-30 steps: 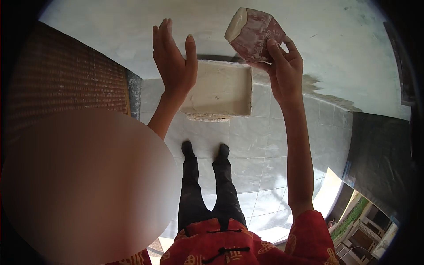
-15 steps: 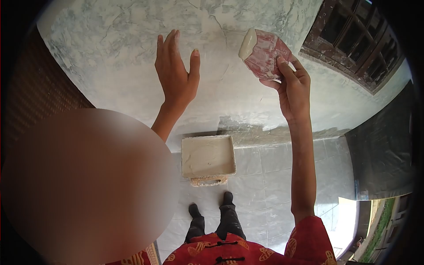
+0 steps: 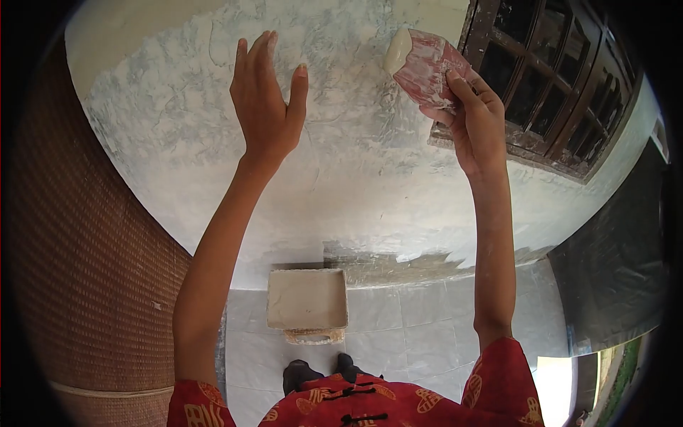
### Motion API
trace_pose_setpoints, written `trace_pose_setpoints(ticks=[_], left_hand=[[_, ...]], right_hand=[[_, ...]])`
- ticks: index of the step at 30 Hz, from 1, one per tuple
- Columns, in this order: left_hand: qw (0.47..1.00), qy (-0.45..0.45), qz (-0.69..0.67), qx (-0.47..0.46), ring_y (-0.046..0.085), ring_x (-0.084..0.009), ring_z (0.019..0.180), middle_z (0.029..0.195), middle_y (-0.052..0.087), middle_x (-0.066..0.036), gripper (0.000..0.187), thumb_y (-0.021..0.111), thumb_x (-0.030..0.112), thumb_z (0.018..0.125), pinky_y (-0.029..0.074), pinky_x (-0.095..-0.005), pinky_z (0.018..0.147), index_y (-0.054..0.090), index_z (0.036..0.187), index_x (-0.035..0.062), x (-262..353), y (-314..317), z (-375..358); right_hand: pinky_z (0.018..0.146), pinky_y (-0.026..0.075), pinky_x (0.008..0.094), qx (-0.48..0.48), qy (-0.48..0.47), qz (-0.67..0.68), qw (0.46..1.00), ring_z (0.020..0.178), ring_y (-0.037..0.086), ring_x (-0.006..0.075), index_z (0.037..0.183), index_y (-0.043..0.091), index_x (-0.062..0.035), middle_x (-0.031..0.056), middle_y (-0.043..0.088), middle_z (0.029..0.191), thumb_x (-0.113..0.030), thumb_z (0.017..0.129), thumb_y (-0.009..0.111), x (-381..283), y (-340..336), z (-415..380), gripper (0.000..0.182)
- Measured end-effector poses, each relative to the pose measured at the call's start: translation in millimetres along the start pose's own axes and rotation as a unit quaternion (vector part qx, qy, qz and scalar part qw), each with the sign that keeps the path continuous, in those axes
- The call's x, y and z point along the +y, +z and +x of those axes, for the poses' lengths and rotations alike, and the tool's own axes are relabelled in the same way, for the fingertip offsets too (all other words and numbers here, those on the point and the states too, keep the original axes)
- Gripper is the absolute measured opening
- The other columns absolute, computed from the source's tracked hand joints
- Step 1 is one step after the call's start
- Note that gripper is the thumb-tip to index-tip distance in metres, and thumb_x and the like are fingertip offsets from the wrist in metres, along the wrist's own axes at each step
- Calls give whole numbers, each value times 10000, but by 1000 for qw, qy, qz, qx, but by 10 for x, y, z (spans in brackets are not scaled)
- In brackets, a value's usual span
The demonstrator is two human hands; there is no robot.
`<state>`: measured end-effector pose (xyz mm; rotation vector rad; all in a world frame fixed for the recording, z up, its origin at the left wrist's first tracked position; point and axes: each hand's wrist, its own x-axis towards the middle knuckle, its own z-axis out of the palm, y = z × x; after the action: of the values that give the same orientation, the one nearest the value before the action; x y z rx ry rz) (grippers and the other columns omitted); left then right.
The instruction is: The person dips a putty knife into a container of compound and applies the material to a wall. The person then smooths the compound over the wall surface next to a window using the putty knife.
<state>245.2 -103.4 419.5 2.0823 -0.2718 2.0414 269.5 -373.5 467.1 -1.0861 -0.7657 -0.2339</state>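
Right now, right fingers: the right hand has its fingers curled shut round the lower end of a reddish sanding pad, thumb hidden behind it.
Pad position: up and to the left of that hand's knuckles, raised high against the plastered wall, just beside the dark window frame.
Pad long axis: it runs slantwise, from the grip at lower right up to the free end at upper left.
Pad heading: the free end, capped with a pale lump of filler, points up and left; whether it touches the wall I cannot tell.
Left fingers: the left hand is spread flat and holds nothing, fingers straight up, palm toward the wall; contact cannot be made out.
Nearer hand: the right hand has the pad; the left stands well apart from it, to its left at about the same height.
Below: a square tray of pale paste sits on the tiled floor, close to the wall's foot and just ahead of the person's shoes.
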Motion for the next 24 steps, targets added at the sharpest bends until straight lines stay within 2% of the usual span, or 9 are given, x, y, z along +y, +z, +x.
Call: trace_pose_setpoints(ticks=[9, 11, 20, 24], left_hand=[[999, 33, -10, 18, 288, -400, 1458, 1481, 457, -146, 535, 524, 341, 1000, 267, -532, 1120, 426, 1442, 55, -141, 297, 338], [999, 43, -24, 15, 280, -391, 1464, 1502, 437, -141, 525, 508, 289, 1010, 253, -541, 1141, 401, 1467, 55, -172, 358, 395], [993, 100, -55, 30, 301, -373, 1459, 1499, 445, -124, 515, 499, 308, 1009, 262, -532, 1142, 410, 1461, 78, -388, 648, 608], [994, 98, -45, 32, 305, -369, 1458, 1495, 450, -117, 510, 503, 298, 1005, 269, -527, 1138, 416, 1458, 79, -414, 753, 627]], right_hand=[[665, 674, 312, 40, -45, -47, 997, 844, 729, 219, 1201, 521, 137, 204, 682, 1003, -55, 994, 528, -188, -75, 340, 282], [665, 673, 307, 46, -57, -69, 995, 841, 729, 214, 1202, 524, 135, 201, 682, 999, -60, 994, 533, -230, -76, 403, 286], [654, 669, 294, 101, -103, -127, 981, 819, 725, 199, 1162, 578, 115, 170, 687, 967, -84, 981, 569, -335, -80, 600, 269], [660, 664, 287, 109, -115, -139, 978, 808, 722, 183, 1168, 579, 112, 155, 693, 960, -94, 982, 574, -303, -123, 753, 278]])
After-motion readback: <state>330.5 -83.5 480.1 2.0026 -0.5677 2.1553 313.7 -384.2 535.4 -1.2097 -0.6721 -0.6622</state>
